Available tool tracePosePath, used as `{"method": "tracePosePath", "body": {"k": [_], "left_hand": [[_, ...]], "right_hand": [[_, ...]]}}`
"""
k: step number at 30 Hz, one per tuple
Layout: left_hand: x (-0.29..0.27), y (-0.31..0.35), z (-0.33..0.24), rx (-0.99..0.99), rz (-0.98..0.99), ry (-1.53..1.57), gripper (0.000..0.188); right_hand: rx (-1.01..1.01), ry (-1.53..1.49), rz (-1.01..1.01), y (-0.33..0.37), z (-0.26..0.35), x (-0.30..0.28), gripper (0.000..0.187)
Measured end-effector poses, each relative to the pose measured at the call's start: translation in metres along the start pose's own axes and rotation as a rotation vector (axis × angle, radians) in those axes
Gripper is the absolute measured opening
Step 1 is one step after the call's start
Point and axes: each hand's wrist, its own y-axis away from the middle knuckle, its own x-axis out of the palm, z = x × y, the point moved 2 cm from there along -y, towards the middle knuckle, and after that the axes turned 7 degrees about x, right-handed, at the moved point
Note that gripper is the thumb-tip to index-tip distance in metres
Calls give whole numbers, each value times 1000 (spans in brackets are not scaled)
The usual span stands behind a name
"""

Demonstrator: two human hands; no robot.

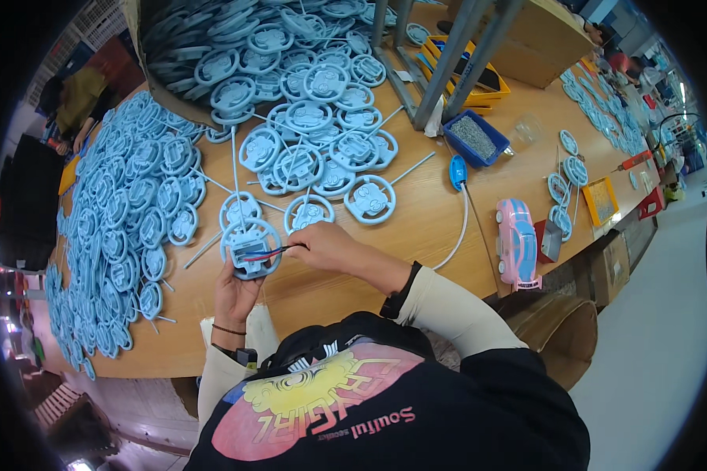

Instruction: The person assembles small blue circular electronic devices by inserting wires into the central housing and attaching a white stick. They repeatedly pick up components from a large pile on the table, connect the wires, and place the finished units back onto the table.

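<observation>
My left hand point(236, 300) grips the lower rim of a light-blue toy steering wheel point(246, 229), its back turned up and an open compartment in its hub. Thin red and dark wires point(269, 254) run from that compartment to my right hand point(327, 246), whose fingers are pinched on them. A thin rod of the same blue extends away from the wheel. Just beyond my hands lie more wheels, among them one point(309, 212) close to my right fingers and another point(370, 199) farther right.
A large heap of wheels point(133, 204) covers the table's left; more spill from a box point(153, 71). To the right are a blue bin of small metal parts point(476, 139), a blue oval device point(458, 173) with a white cable, and a pink toy car point(517, 243). Metal posts point(440, 78) stand behind.
</observation>
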Motion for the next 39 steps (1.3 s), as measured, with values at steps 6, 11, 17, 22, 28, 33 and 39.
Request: {"method": "tracePosePath", "body": {"k": [6, 11, 17, 22, 28, 33, 39], "left_hand": [[-27, -1, -5, 27, -44, -65, 36], [-58, -24, -41, 161, -215, -156, 38], [-37, -58, -141, 558, 53, 166, 54], [-23, -95, -59, 470, 85, -2010, 68], [-15, -86, -18, 684, 221, -2533, 54], [33, -63, -27, 587, 623, -2184, 29], [56, -41, -33, 677, 376, -1878, 30]], "right_hand": [[11, -42, 58, 0, 0, 20, 25], [33, -76, 25, -7, -4, 22, 24], [127, -384, -77, -17, -27, -5, 25], [353, -705, -35, -38, -49, -15, 23], [398, -550, -63, -41, -52, -29, 25], [140, -231, -144, -34, -29, -11, 41], [197, -235, -141, -31, -12, -3, 32]]}}
